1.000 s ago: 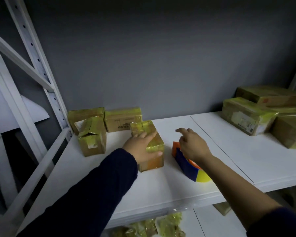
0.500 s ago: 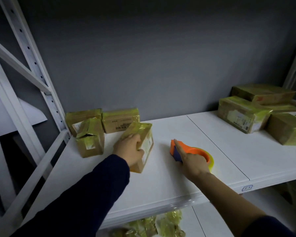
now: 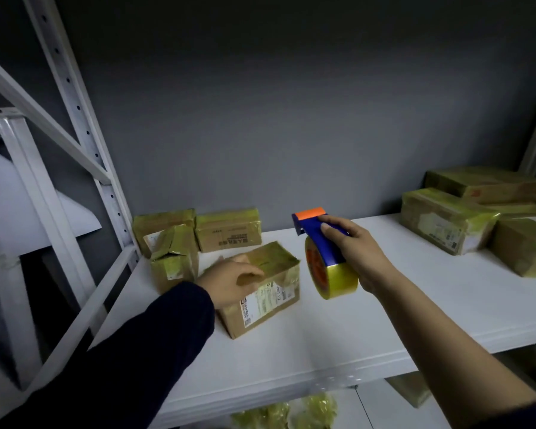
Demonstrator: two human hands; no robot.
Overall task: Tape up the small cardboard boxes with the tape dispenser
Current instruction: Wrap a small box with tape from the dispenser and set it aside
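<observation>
The labelled cardboard box (image 3: 260,289) lies on the white shelf (image 3: 322,342) under the left hand's (image 3: 232,278) loosely spread fingers, the right hand (image 3: 358,252) gripping the tape dispenser (image 3: 324,261) in the air just beside it; pressed so lightly, the box could skid and the tape wrinkle.

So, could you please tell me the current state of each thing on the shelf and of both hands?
Left hand: resting on top of the labelled cardboard box.
Right hand: gripping the tape dispenser.
Labelled cardboard box: lying on the shelf, partly taped.
Tape dispenser: held above the shelf, roll loaded.
Crumpled box: taped, top dented.
Two back boxes: closed, taped.
Boxes at right: closed, taped, piled.
</observation>
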